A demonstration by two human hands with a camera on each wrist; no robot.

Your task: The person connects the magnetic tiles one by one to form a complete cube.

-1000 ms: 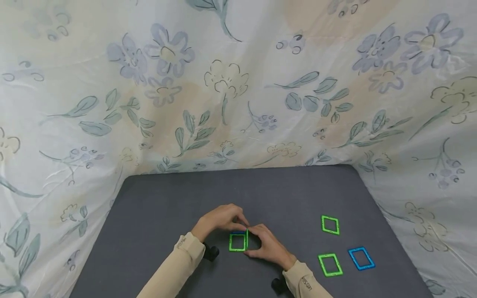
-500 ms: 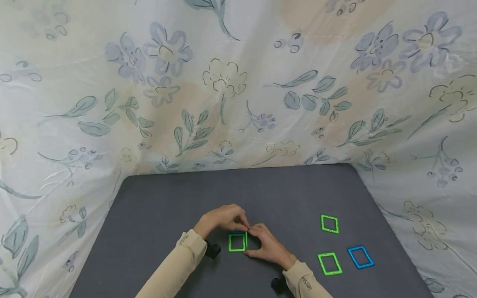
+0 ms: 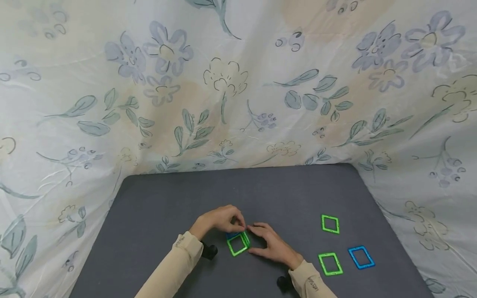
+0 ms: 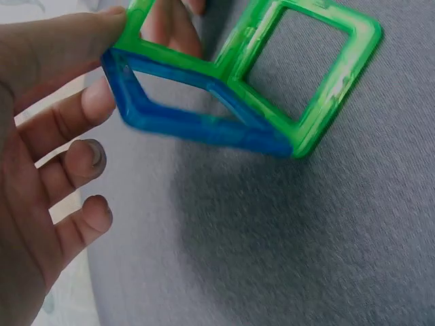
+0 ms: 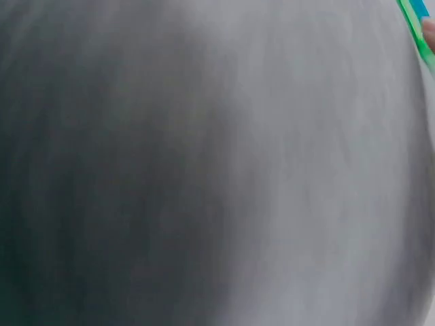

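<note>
My left hand (image 3: 222,218) pinches the corner where a blue magnetic tile (image 4: 204,130) and a green magnetic tile (image 4: 178,58) meet. Both are square open frames, standing up from a third tile, a green one (image 4: 334,87), at whose edges they join. In the left wrist view the thumb lies on top of that corner and the index fingertip below it; the other fingers curl loosely. Just right of this joined piece is my right hand (image 3: 275,245), holding nothing, thumb and index finger spread apart. In the head view the left fingers partly hide the blue tile.
Three loose tiles lie flat to the right on the dark grey table (image 3: 179,194): a green one (image 3: 337,228), another green one (image 3: 340,265) and a blue one (image 3: 367,256). A floral cloth (image 3: 238,140) hangs behind the table. Black wrist cameras sit below both hands.
My right hand has let go of the upright green tile and drawn slightly right. The joined tiles have turned a little anticlockwise in my left hand, which has shifted slightly left.
</note>
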